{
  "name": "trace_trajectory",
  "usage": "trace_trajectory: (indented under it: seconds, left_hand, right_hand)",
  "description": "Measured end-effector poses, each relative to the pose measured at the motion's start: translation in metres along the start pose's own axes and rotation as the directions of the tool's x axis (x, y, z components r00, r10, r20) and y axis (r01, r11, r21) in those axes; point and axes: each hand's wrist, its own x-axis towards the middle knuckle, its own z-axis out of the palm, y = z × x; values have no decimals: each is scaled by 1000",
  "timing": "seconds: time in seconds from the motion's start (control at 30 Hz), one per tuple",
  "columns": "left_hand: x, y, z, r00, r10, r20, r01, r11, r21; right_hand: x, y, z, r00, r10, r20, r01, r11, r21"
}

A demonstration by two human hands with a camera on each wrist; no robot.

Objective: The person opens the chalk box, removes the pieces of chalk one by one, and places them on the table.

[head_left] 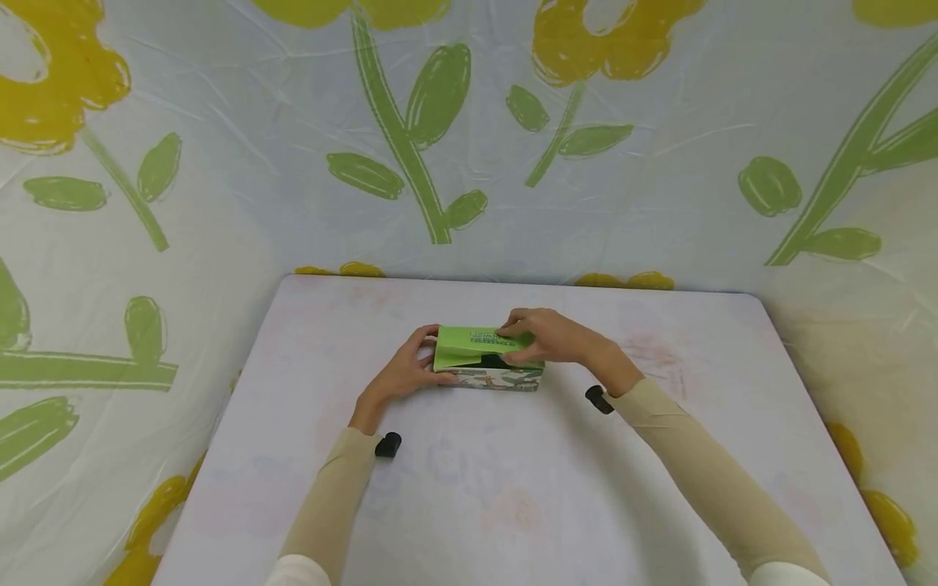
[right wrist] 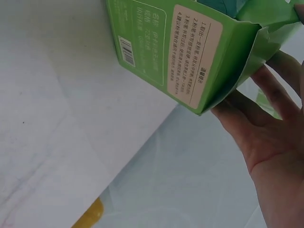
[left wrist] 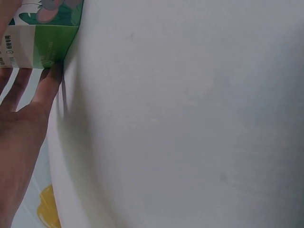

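Hands meet at a green box [head_left: 487,358] lying near the middle of the white counter [head_left: 513,505]. The box has a bright green top and a patterned side with leaf shapes facing the person. The left hand [head_left: 401,370] presses against the box's left end, fingers fairly straight and spread along that end; in the left wrist view the fingertips [left wrist: 53,76] touch the box's lower corner [left wrist: 45,45] where it meets the counter [left wrist: 190,118]. The right hand [head_left: 545,335] lies over the top of the box at its right part, fingers curled down onto the green flap, which stands slightly lifted above a dark gap. In the right wrist view the box [right wrist: 190,52] shows a barcode and a pale label with printed lines, its end flap bent open, and the right hand's fingers [right wrist: 247,118] reach round that end. Both forearms wear beige sleeves [head_left: 703,472]. A cloth [head_left: 220,163] printed with yellow flowers and green leaves hangs behind and around the counter.
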Motion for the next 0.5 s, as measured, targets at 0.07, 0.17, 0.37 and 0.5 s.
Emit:
trace_trajectory:
  seconds: [0.07, 0.17, 0.37, 0.5]
  left_hand:
    - [0, -1, 0, 1000, -1, 5, 1, 1000, -14]
    - [1, -2, 0, 1000, -11, 11, 12, 999, -35]
    - [1, -4, 0, 1000, -15, 4, 15, 999, -53]
    - [0, -3, 2, 1000, -13, 5, 13, 998, -62]
  right_hand:
    - [1, 1, -3, 1000, 2, 0, -2, 999, 50]
    - [3, 2, -7, 1000, 2, 7, -2, 990, 142]
    - [6, 6, -15, 994, 77, 77, -96, 952, 292]
    - [2, 9, -21, 976, 171, 133, -207, 917, 341]
